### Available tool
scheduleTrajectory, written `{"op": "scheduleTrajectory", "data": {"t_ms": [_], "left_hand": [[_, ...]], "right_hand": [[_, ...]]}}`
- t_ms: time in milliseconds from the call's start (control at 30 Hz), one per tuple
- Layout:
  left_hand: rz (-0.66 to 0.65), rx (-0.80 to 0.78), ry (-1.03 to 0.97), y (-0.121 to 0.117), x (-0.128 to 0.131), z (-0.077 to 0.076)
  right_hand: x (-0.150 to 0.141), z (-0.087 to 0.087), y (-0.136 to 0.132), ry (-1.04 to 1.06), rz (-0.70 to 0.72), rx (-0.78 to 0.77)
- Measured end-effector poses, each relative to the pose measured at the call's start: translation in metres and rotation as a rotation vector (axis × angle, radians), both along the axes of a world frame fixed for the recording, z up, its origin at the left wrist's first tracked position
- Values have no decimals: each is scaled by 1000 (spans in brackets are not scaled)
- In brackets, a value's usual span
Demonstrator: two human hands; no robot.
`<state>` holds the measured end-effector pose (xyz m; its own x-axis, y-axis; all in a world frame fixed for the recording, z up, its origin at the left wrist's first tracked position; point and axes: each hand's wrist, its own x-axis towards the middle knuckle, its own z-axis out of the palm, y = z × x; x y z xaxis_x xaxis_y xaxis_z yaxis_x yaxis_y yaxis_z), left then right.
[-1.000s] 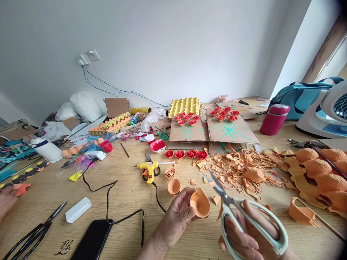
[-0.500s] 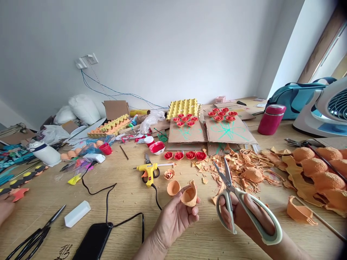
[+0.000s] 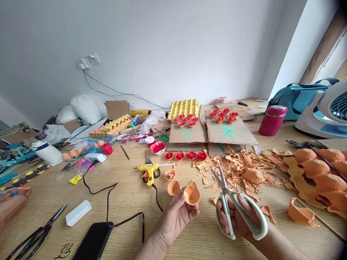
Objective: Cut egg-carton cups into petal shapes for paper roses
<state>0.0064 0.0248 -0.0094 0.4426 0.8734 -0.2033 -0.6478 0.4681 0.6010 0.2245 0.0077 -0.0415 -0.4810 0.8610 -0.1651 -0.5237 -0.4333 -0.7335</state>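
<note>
My left hand [image 3: 173,218] pinches an orange egg-carton cup [image 3: 192,193] above the wooden table [image 3: 127,202], hollow side toward me. My right hand [image 3: 240,218] grips grey-handled scissors [image 3: 230,202], blades slightly parted and pointing up and away, a hand's width right of the cup. A second orange cup [image 3: 173,187] lies on the table just left of the held one. A small rolled orange flower [image 3: 170,174] sits behind it.
A yellow glue gun [image 3: 148,169] with black cord lies left of centre. Orange scraps [image 3: 244,169] and carton pieces [image 3: 314,169] cover the right. Red paper roses [image 3: 185,155] line up before cardboard sheets [image 3: 227,131]. Another person's hand [image 3: 11,204] is at the left edge. Phone [image 3: 93,240] and black scissors [image 3: 35,234] lie near.
My right hand drew the scissors away from the cup and turned them upright. My left hand turned the cup and lowered it slightly. The other person's hand came further in at the left.
</note>
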Motion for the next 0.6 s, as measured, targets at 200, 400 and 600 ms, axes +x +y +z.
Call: {"op": "scheduleTrajectory", "data": {"t_ms": [200,400,600], "left_hand": [[5,2,14,0,0,-1],[12,14,17,0,0,0],[35,23,43,2,2,-4]], "right_hand": [[-1,27,-17,-120,-145,9],[-2,16,-18,-103,-169,-12],[-6,5,-6,19,-138,65]]}}
